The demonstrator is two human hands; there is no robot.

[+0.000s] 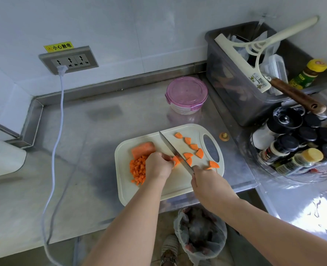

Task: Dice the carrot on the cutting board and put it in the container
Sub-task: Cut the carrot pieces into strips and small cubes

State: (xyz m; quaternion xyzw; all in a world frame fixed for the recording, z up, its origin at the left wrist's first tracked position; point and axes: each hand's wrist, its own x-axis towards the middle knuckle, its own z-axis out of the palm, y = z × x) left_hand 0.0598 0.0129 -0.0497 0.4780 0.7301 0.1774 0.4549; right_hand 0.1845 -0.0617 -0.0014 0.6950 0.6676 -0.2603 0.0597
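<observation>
Stainless steel covered the whole bench [101, 131], dull and smeared, with a pale wall rising behind the cutting board [180, 182]. Beyond the board's far right corner stood a grey plastic tub [235, 83] crammed with utensils.

The board itself was cream plastic, rounded at the corners, with a handle slot at its right end. It lay near the bench's front edge, probably so both arms could work over it. Behind the board and apart from it sat the container [186, 93]. It was round and clear-walled, and its pink clip lid was on, so it would need opening before any dice went in.

Over the board's middle, the left hand [158, 166] had its grip curled down on a carrot slice [176, 160], knuckles towards the blade, apparently to steady the piece and shield the fingertips. At the board's near right edge, the right hand [208, 183] had its grip wrapped round the knife [170, 144] handle. The long steel blade ran diagonally towards the board's far edge and lay across the held slice.

An uncut carrot chunk [143, 148], thick and matte orange, lay on the board's left part. Just in front of it was a heap of small dice [138, 169], pushed aside and clear of the blade. Half-moon pieces [192, 146] were scattered across the board's right part, waiting to be cut. The dicing looked partly done.
</observation>
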